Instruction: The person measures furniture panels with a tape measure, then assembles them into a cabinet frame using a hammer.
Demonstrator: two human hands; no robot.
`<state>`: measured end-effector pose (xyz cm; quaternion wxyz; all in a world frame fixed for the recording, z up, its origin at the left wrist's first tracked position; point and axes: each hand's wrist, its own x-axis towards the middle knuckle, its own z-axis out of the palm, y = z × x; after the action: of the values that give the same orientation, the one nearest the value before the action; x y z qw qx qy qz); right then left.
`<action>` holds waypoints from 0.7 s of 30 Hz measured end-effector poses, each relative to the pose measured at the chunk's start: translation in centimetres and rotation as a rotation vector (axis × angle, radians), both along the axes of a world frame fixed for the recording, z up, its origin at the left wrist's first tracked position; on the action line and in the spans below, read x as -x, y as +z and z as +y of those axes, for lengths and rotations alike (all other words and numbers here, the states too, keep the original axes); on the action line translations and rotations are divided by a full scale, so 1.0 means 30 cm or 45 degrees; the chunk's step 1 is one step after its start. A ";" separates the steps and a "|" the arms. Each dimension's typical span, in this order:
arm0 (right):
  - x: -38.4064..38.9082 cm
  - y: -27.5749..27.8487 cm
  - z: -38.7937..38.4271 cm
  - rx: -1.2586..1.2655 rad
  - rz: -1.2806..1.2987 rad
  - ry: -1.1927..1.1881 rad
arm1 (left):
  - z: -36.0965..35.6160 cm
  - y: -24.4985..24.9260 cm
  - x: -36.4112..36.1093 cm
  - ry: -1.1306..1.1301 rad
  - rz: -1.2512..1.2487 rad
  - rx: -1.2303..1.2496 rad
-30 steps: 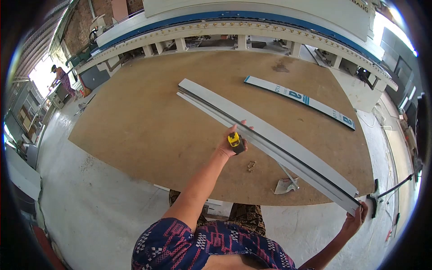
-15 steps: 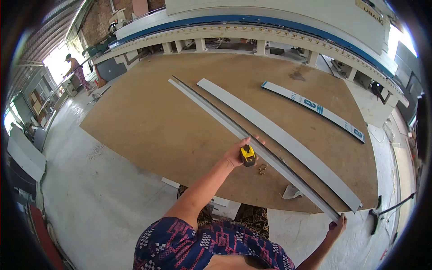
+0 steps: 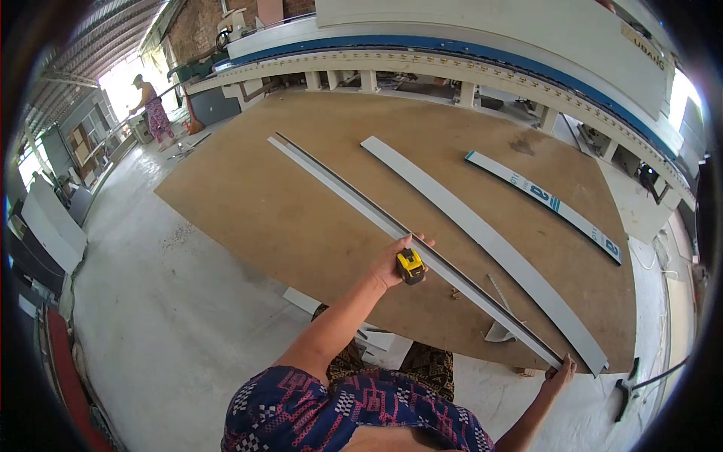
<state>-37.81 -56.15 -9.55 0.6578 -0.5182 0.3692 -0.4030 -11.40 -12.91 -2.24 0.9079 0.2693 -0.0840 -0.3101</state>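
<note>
A long grey metal channel [image 3: 339,188] slants over the brown board table [image 3: 248,218]. My left hand [image 3: 393,262] is closed round the channel near its middle and also holds a yellow and black tape measure [image 3: 410,266] against the palm. At the channel's near right end, my right hand [image 3: 559,371] pinches it by the table's edge. A wider grey strip [image 3: 482,237] lies just to the right of the channel, apart from it. Under the channel, a white triangular scrap or tool [image 3: 500,331] shows in part.
A strip with blue lettering [image 3: 546,202] lies at the right of the table. Behind it stands a long machine with a blue rail [image 3: 422,51]. Another person [image 3: 154,111] stands far off at the upper left. A black stand [image 3: 625,392] is on the floor at the right.
Both hands have shifted the channel slightly left and down, away from the wider strip, opening a broader gap. The view has turned a little, and a thin ruler-like piece now shows beside the channel.
</note>
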 end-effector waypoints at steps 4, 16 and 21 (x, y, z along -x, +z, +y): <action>-0.031 0.053 0.051 0.038 -0.114 -0.002 | 0.046 0.022 0.034 0.117 0.027 -0.116; -0.102 0.121 0.070 0.078 -0.422 -0.176 | 0.167 0.046 0.108 0.272 0.194 -0.346; -0.054 0.080 0.034 0.061 -0.241 -0.073 | 0.173 -0.016 0.110 0.317 0.228 -0.386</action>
<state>-36.19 -55.13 -7.15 0.6655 -0.4825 0.3103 -0.4774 -14.69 -7.73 -2.73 0.8922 0.3824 0.0784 -0.2273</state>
